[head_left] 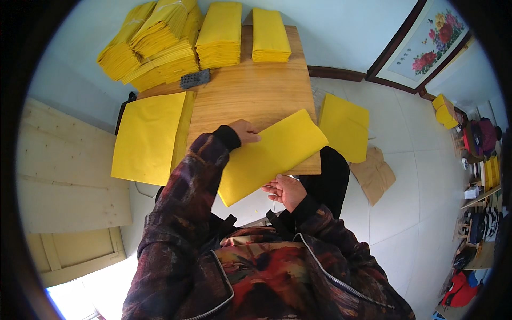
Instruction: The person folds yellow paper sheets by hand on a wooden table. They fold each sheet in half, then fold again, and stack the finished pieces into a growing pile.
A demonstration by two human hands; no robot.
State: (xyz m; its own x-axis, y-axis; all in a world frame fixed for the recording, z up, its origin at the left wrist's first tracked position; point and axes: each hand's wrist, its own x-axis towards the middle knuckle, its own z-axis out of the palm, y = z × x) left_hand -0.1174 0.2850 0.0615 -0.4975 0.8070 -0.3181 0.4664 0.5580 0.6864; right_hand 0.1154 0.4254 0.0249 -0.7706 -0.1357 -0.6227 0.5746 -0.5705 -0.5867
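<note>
A folded sheet of yellow paper (272, 154) lies slantwise across the table's near edge, its lower left corner jutting out over my lap. At its far long edge, my left hand (245, 132) is closed on the paper, with the thumb along the top and some fingers hidden. Below the near long edge is my right hand (288, 192), palm turned up and fingers loosely bent and apart. Its fingertips are close to the paper's edge; whether they touch it I cannot tell.
Folded yellow stacks (218, 34) line the wooden table's (250, 93) far side, near a dark grey textured block (195, 79). A large yellow stack (146, 138) stands at left. Right of the table are another yellow stack (345, 128) and brown paper (373, 175). Shelves (482, 197) stand far right.
</note>
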